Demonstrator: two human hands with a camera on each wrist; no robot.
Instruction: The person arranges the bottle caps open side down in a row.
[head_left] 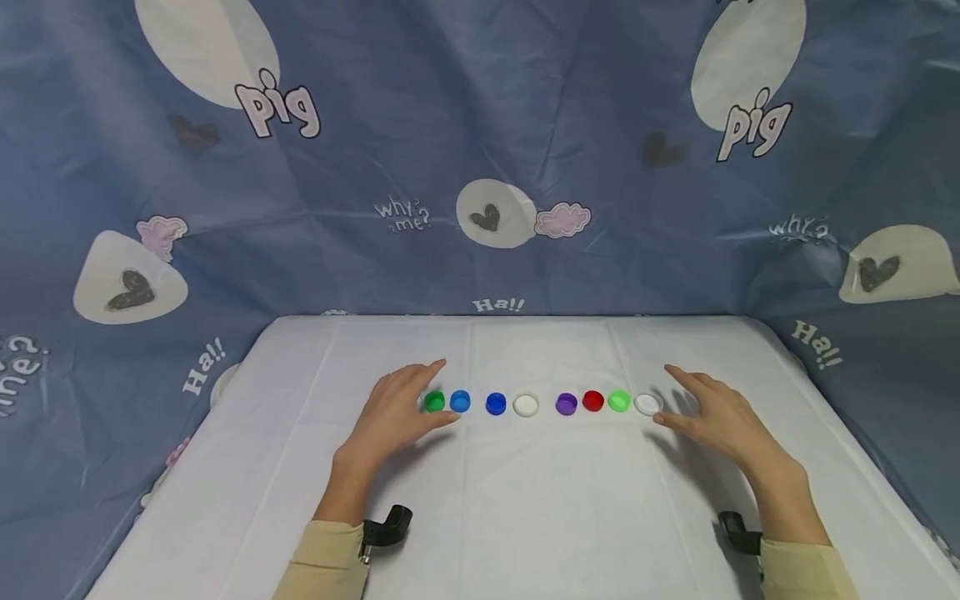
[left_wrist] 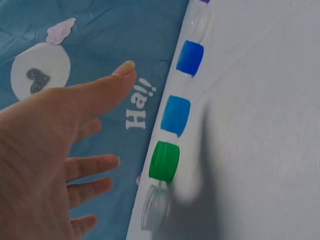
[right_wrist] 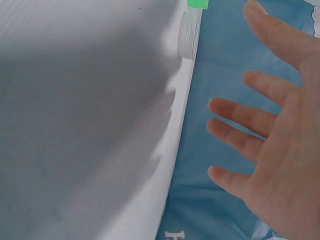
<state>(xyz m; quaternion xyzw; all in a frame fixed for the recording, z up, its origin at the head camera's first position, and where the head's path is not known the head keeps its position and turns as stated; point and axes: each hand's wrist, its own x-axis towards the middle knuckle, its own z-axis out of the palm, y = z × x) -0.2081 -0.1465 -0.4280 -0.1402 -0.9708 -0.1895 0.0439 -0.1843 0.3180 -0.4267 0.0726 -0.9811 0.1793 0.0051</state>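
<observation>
Nothing in its grasp, a left hand (head_left: 393, 412) spreads thumb and fingers wide at one end of a row of caps, while an equally wide, equally unburdened right hand (head_left: 720, 417) frames the other end. Between them we count nine caps in single file across the white counter (head_left: 555, 508). Just inside the left hand sit a clear cap (left_wrist: 155, 207) and a green cap (head_left: 434, 402), close together; then come a light blue cap (head_left: 460, 401), a dark blue cap (head_left: 496, 404), a second clear cap (head_left: 526, 405), a purple cap (head_left: 566, 404), a red cap (head_left: 593, 401), a light green cap (head_left: 618, 401) and, near the right thumb, a third clear cap (right_wrist: 188, 36). By our reading, the lining-up looks largely done; uneven gaps, widest before the purple, may be what is left. Beyond hangs a blue printed backdrop (head_left: 360, 158).
</observation>
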